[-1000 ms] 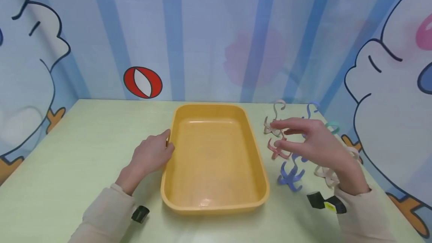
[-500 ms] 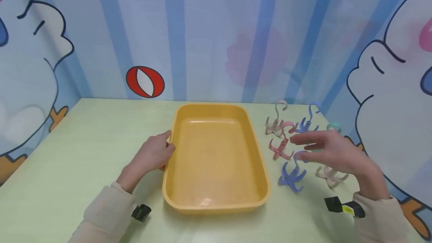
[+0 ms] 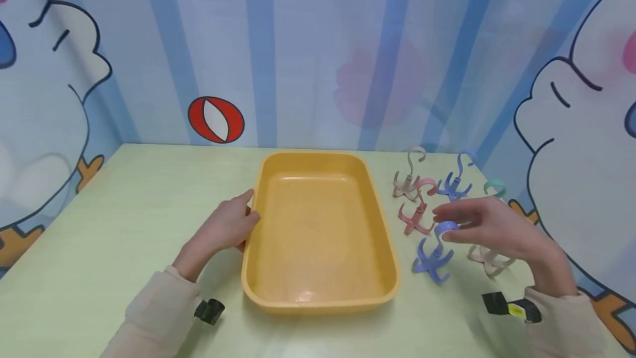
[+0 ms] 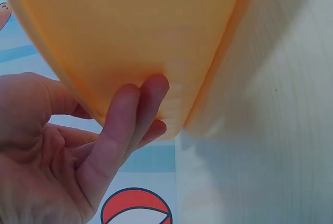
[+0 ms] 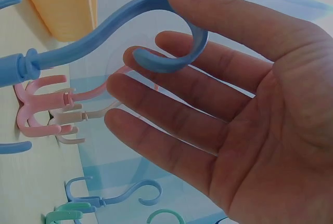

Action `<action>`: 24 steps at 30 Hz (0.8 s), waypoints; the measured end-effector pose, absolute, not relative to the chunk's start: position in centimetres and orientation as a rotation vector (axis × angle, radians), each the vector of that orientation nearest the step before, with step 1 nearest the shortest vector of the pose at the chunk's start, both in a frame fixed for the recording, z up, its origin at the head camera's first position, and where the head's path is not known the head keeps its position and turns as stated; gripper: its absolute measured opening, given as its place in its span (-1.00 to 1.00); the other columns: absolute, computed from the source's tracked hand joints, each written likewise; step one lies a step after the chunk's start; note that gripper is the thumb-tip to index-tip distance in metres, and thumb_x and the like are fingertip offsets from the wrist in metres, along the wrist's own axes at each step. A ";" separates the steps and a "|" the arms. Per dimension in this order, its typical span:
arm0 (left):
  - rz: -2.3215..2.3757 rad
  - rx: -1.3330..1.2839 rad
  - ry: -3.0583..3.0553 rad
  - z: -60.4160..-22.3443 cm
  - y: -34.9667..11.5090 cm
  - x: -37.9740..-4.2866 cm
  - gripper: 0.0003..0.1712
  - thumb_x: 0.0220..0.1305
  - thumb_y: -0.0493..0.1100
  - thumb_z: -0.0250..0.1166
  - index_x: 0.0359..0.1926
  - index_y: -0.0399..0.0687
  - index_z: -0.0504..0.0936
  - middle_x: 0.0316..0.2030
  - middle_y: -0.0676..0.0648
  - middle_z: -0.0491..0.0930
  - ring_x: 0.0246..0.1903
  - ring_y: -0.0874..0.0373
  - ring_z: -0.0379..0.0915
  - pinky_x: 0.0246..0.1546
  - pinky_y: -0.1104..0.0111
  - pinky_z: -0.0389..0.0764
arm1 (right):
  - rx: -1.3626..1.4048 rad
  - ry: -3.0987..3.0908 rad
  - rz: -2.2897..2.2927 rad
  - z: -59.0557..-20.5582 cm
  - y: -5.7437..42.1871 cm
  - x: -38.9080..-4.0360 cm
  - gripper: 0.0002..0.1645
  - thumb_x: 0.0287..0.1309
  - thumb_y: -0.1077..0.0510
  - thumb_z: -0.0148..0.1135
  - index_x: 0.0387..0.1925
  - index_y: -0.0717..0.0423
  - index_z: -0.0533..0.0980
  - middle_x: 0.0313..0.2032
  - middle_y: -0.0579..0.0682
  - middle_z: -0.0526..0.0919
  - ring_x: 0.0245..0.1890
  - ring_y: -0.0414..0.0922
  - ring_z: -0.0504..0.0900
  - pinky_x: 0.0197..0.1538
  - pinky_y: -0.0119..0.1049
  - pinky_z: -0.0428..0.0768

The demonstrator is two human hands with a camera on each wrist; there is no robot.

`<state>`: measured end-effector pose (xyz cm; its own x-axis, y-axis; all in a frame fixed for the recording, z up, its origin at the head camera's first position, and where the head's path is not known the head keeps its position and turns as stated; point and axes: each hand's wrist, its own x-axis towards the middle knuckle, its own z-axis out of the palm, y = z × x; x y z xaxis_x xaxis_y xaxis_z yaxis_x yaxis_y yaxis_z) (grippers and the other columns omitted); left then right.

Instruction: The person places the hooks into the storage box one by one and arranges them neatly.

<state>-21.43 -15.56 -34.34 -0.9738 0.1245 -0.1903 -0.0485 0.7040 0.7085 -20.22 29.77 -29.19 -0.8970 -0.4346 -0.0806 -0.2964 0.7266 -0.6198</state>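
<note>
My left hand (image 3: pixel 225 224) grips the left rim of a yellow-orange plastic tray (image 3: pixel 395 286). In the left wrist view its fingers (image 4: pixel 120 125) lie against the tray's outer wall (image 4: pixel 140 31). On the right, my right hand (image 3: pixel 499 231) is at a blue hook hanger (image 3: pixel 433 261), which stands on several curved prongs with its hook upward. In the right wrist view that hook (image 5: pixel 130 8) passes between the thumb (image 5: pixel 223 18) and the nearly straight fingers (image 5: pixel 177 99). The thumb tip appears to touch the hook; the fingers are not curled around it.
Behind the right hand stand a pink hook hanger (image 3: pixel 416 219), a beige one (image 3: pixel 406 185) and another blue one (image 3: pixel 453 185). A green hook (image 3: pixel 495 187) and a pale hanger (image 3: pixel 489 261) are partly hidden by the hand. A printed cloth backdrop (image 3: pixel 308 59) rises behind the table (image 3: pixel 149 198).
My right hand has moved from over the beige and pink hangers rightward and nearer, to the front blue hanger's hook. The left hand keeps its grip on the tray.
</note>
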 end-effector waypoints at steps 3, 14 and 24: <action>1.125 0.045 2.688 -34.4 -15.5 -21.5 -0.32 0.39 -0.15 -0.04 0.48 -0.01 0.01 -0.34 -0.16 0.50 -0.59 0.06 0.53 -0.56 0.34 0.64 | -0.586 2.714 -0.916 -29.4 29.9 -20.3 -0.37 0.06 -0.14 0.33 0.16 -0.03 0.49 0.08 0.01 0.60 -0.06 -0.12 0.65 -0.13 -0.39 0.64; 1.118 0.039 2.679 -34.1 -15.4 -21.4 -0.30 0.39 -0.16 -0.06 0.49 -0.04 -0.03 -0.34 -0.16 0.50 -0.60 0.07 0.53 -0.55 0.33 0.64 | -0.571 2.689 -0.943 -29.8 30.0 -20.5 -0.40 0.06 -0.13 0.33 0.14 -0.05 0.51 0.05 -0.03 0.62 -0.08 -0.19 0.66 -0.11 -0.42 0.62; 1.113 0.057 2.692 -34.2 -15.5 -21.4 -0.34 0.38 -0.17 -0.06 0.46 -0.04 0.03 -0.36 -0.16 0.50 -0.60 0.08 0.53 -0.56 0.33 0.64 | -0.558 2.646 -0.995 -30.4 30.0 -20.8 -0.46 0.06 -0.10 0.34 0.10 -0.06 0.55 -0.07 -0.08 0.68 -0.15 -0.23 0.68 -0.14 -0.39 0.63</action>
<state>-21.37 -15.46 -34.21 -0.9735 0.1218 -0.1937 -0.0505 0.7112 0.7012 -20.82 30.01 -30.39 -0.8927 -0.4384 -0.1045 -0.2610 0.6920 -0.6731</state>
